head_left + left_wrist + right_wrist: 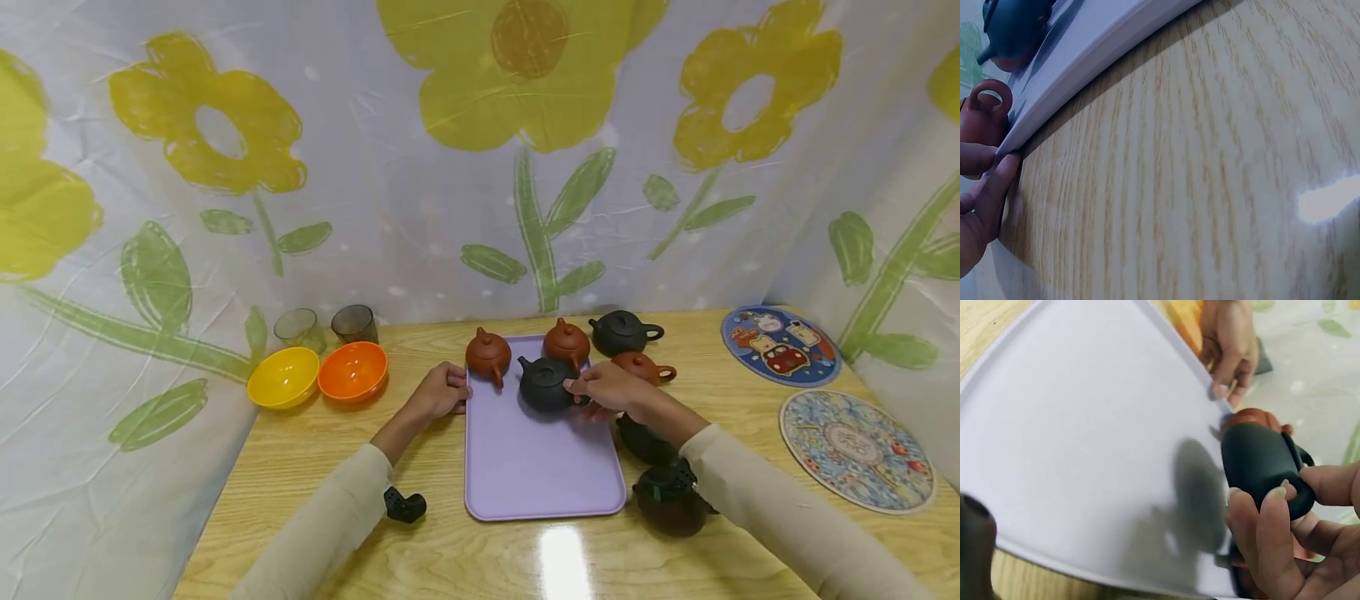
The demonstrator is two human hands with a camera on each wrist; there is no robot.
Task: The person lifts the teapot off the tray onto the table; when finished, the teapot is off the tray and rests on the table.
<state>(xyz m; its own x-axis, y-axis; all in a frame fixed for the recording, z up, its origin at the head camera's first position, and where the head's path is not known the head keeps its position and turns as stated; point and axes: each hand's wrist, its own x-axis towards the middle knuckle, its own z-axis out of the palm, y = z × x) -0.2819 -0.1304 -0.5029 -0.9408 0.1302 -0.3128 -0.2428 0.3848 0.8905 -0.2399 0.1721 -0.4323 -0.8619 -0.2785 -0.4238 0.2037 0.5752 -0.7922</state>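
**Dark teapot held over lilac tray**

We note the right hand point(611, 390) pinching a dark teapot point(545, 383) — matte, rounded, looped handle — at frame centre, on the lilac tray point(540, 467). Left hand point(442, 392) grips the tray's left rim, fingers curled. Glossy wooden table point(375, 533); flower-print curtain point(450, 167) behind. Counted — two bowls, two glasses, two round mats.

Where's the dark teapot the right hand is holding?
In the head view the dark teapot sits on the purple tray, far half, right of centre, gripped by the right hand. Two reddish-brown teapots stand just behind it.
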